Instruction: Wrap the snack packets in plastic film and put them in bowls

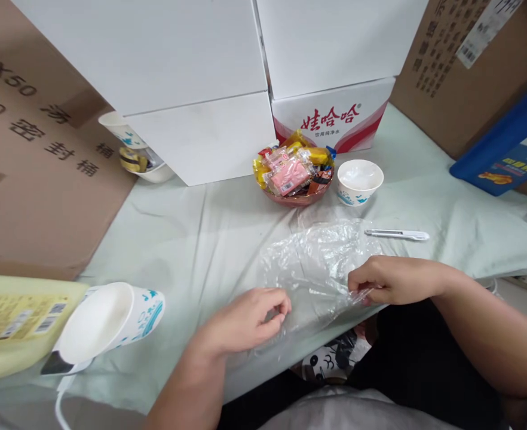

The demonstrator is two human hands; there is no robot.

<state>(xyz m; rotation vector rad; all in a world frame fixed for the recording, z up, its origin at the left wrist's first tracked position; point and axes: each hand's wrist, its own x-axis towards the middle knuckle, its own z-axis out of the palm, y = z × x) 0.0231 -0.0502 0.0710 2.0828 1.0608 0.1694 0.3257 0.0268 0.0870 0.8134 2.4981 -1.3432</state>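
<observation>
A crumpled clear plastic bag (317,257) lies spread over the table's front edge, between my two hands. My right hand (391,280) pinches its right corner between thumb and fingers. At the bag's left side is my left hand (254,319), its fingers curled toward the thumb in a pinch on the thin film. Just beyond my right hand a white utility knife (398,235) rests on the cloth. Behind the bag stands a pinkish bowl (297,200) heaped with wrapped snacks (293,170), and to its right a white paper bowl (359,182).
White boxes (201,137) stand along the back. Brown cartons (43,149) flank both sides. At the front left, a large paper cup (111,319) sits beside a pale yellow jug (17,328), with a white cable (60,400) below. A blue package (505,149) leans at the right.
</observation>
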